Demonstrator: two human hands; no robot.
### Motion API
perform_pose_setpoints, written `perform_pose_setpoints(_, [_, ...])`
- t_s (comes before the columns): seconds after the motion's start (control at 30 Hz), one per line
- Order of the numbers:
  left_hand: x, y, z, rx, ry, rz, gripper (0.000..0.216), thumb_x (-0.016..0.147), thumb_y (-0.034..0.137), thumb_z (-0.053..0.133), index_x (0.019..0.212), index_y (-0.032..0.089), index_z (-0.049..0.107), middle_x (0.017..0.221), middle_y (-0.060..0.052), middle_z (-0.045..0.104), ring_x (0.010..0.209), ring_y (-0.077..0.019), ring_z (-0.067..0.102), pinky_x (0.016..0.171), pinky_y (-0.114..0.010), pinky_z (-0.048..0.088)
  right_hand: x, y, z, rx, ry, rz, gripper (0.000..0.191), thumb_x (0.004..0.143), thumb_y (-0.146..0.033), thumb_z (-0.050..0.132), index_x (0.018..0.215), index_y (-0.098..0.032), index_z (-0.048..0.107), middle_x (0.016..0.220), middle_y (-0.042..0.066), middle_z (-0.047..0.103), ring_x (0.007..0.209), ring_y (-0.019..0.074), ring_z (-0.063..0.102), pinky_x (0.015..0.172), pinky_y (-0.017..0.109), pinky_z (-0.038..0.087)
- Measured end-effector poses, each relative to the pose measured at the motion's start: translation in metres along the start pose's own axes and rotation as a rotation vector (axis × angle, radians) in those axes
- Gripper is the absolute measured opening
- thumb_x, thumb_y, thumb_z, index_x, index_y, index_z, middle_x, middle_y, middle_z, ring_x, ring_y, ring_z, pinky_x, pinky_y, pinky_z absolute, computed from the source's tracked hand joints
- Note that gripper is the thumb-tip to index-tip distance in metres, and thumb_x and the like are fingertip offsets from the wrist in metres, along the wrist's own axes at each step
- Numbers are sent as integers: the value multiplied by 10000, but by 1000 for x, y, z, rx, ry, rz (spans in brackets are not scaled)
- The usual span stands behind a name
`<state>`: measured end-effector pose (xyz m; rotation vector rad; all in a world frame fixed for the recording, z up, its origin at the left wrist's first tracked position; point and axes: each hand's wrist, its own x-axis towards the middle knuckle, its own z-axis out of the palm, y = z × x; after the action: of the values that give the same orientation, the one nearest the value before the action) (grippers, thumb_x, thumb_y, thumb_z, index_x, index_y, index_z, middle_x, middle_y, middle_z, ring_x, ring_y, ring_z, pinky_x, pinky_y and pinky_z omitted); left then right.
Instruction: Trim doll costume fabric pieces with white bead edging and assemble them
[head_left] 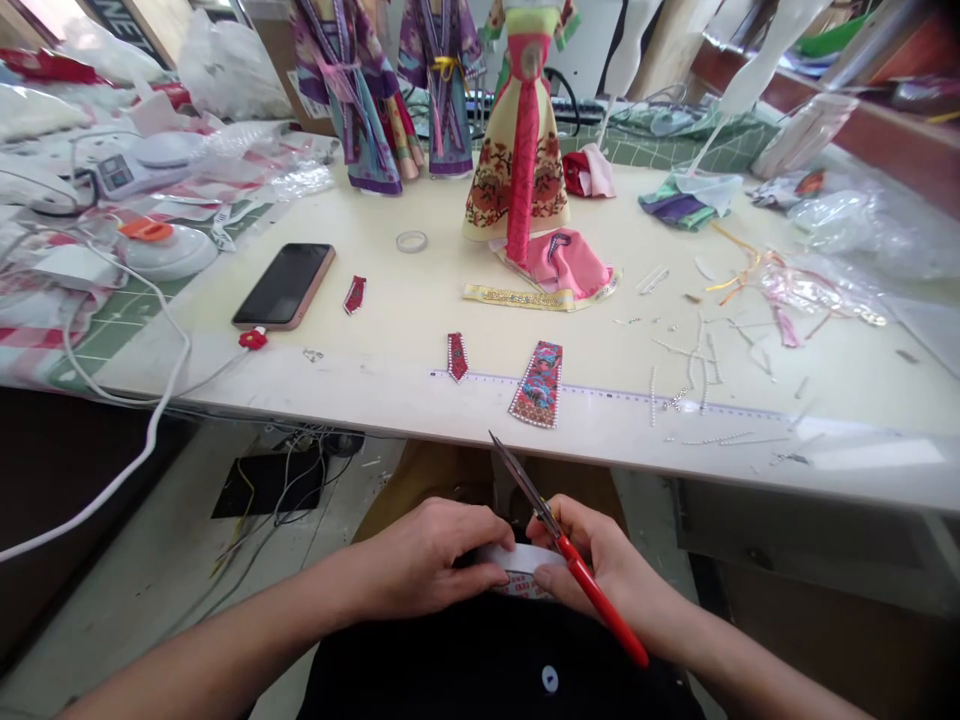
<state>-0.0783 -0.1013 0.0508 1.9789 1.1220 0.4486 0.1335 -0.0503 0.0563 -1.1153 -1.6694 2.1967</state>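
Note:
In front of my lap, my left hand (pixel 439 555) grips the left side of a roll of white tape (pixel 523 584) with printing on its inner core. My right hand (pixel 611 565) pinches the roll's right side between thumb and fingers. That same hand also holds red-handled scissors (pixel 600 600), their blades together and pointing up and left toward the table edge. Just beyond the blades lies a patterned fabric panel (pixel 540 385) with a beaded border. A small red fabric piece (pixel 457 357) rests left of it, and another red piece (pixel 355 295) lies farther left.
A long ruler strip (pixel 600 394) runs along the front of the table (pixel 390 370). Left are a phone (pixel 286 285) and a white cable (pixel 169 390). A doll-size dress (pixel 523 130) stands at the back. Bead strips (pixel 703 365) lie scattered right, near a clear tape ring (pixel 411 241).

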Motion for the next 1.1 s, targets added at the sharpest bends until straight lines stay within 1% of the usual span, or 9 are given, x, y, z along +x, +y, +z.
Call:
perform_pose_setpoints(0.1, [0,0,2,5,-5,-62,105,854,267,552,919,188,578,840,-13,656,730,-134,589,672,-215,414,1,-1,-1,6,-7,-2,213,687,-214,625,827,-197,466,694,-61,474,593,86,372,533,204,305])
perform_pose_setpoints(0.3, [-1,-2,4,-18,6,-134,118,834,264,581,911,186,537,892,-24,652,769,-150,598,687,-228,429,0,0,-3,21,0,-1,231,685,-222,636,843,-193,469,718,-52,487,618,93,394,552,205,326])
perform_pose_setpoints(0.33, [-1,-2,4,-20,3,-138,131,832,260,584,928,186,536,891,-24,650,770,-150,598,687,-229,429,1,1,-3,25,-3,-1,233,687,-221,635,845,-192,467,719,-52,488,617,91,391,551,205,325])
perform_pose_setpoints(0.43, [0,-2,2,-43,11,-114,239,835,245,584,1061,195,521,927,-22,647,790,-144,597,710,-228,430,2,1,-3,42,-15,-4,223,700,-220,624,852,-191,463,703,-58,482,600,84,375,542,203,314])
perform_pose_setpoints(0.5, [1,-2,1,-62,5,-84,257,843,240,578,1091,203,522,943,-18,648,805,-139,597,728,-224,426,2,1,-3,50,-22,-3,222,703,-223,621,852,-191,460,695,-61,481,594,82,369,539,202,308])
perform_pose_setpoints(0.63, [2,-3,2,-61,-12,-99,126,846,245,563,960,191,563,899,-18,646,793,-143,593,715,-225,421,2,0,-2,31,-8,13,230,697,-232,623,846,-191,453,702,-56,483,599,86,374,536,205,309])
perform_pose_setpoints(0.77, [0,-4,3,-72,-18,-141,118,835,254,574,929,187,547,898,-18,643,783,-142,590,709,-230,424,3,2,-2,-11,5,1,219,701,-235,620,848,-191,464,710,-53,475,612,91,380,545,209,312])
perform_pose_setpoints(0.93, [0,-6,4,-96,-4,-156,113,841,277,572,888,188,520,915,-21,642,813,-149,592,731,-247,429,4,4,-5,-34,-1,3,232,698,-243,628,845,-188,457,711,-51,471,611,89,382,536,206,310])
perform_pose_setpoints(1.1, [1,-4,2,-192,16,-177,121,815,250,595,877,187,513,892,-15,626,806,-146,578,737,-261,433,3,1,-5,-24,-7,2,229,707,-229,625,850,-184,453,721,-51,474,615,83,381,539,198,320])
